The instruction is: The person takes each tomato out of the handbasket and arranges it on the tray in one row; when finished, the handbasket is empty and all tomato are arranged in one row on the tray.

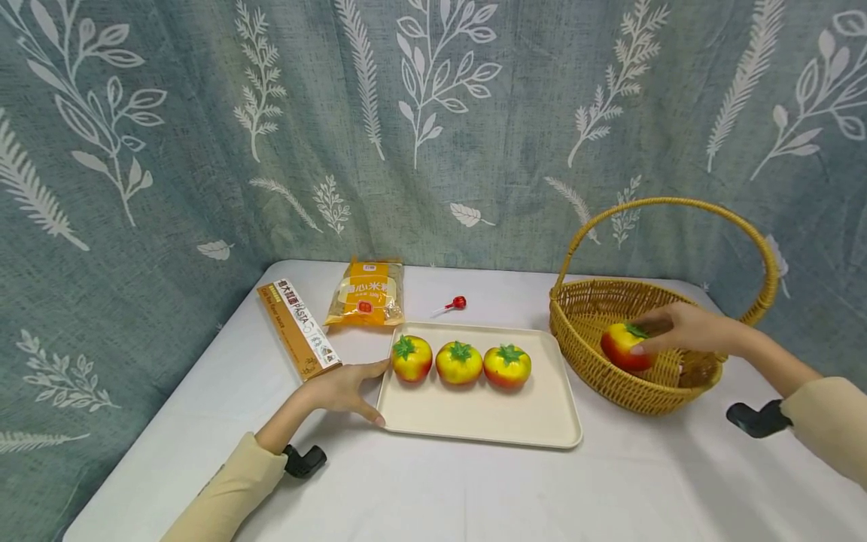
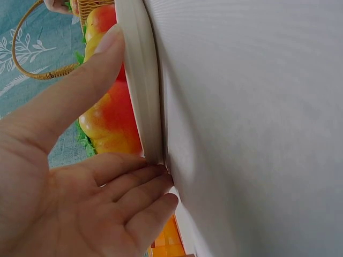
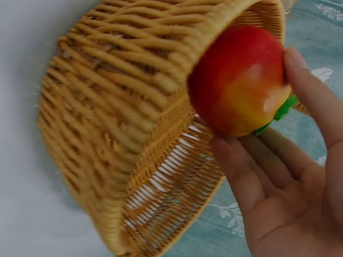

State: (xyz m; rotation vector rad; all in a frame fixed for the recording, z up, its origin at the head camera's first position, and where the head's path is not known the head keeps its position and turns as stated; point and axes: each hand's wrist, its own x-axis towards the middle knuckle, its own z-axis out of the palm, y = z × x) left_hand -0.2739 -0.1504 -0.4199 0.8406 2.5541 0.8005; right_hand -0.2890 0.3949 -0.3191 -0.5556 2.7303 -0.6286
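Three red-and-yellow tomatoes with green leafy tops stand in a row along the back of a cream tray: a left tomato, a middle tomato and a right tomato. At the tray's left end my left hand rests with thumb and fingers spread, the thumb along the rim. My right hand pinches another tomato between thumb and fingers. In the head view this tomato overlaps the inside of the wicker basket; in the right wrist view it is at the basket's mouth.
A pasta box lies left of the tray, beside a yellow food packet. Behind the tray is a red lollipop. The basket's tall handle arches over its opening. A patterned curtain hangs behind the white table.
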